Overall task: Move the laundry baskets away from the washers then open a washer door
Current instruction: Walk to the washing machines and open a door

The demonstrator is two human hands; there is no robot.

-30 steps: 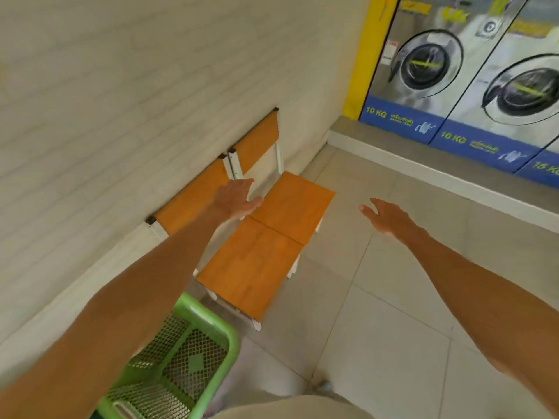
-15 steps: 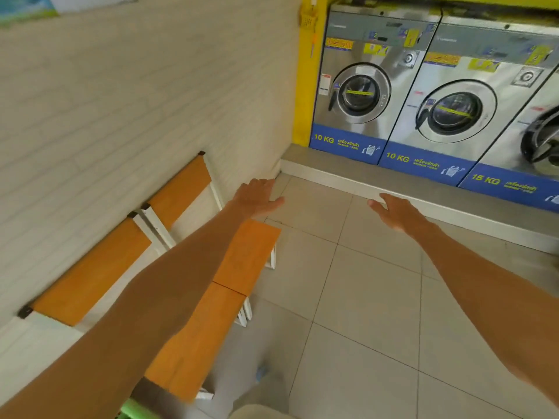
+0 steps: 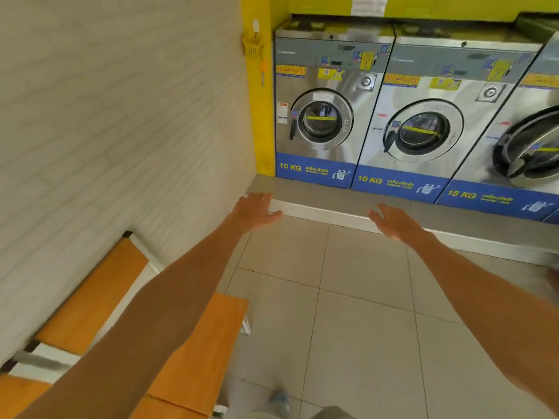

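Note:
Three steel front-load washers stand on a raised grey step (image 3: 332, 198). The left 10 KG washer (image 3: 320, 122) and the middle 10 KG washer (image 3: 423, 134) have their round doors shut. The door of the 15 KG washer (image 3: 532, 146) at the right edge looks ajar. My left hand (image 3: 255, 210) and my right hand (image 3: 393, 222) reach forward over the tiled floor, both empty with fingers apart, a short way in front of the step. No laundry basket is in view.
Orange-seated chairs (image 3: 196, 343) stand along the white wall on the left. A yellow pillar (image 3: 257, 116) with a small yellow holder (image 3: 252, 48) adjoins the left washer. Grey floor tiles (image 3: 348, 297) stretch between me and the step.
The view has swung up and forward from the chairs toward the washers. The green basket near my feet has dropped out of sight. Both hands stay open and are nearer the step.

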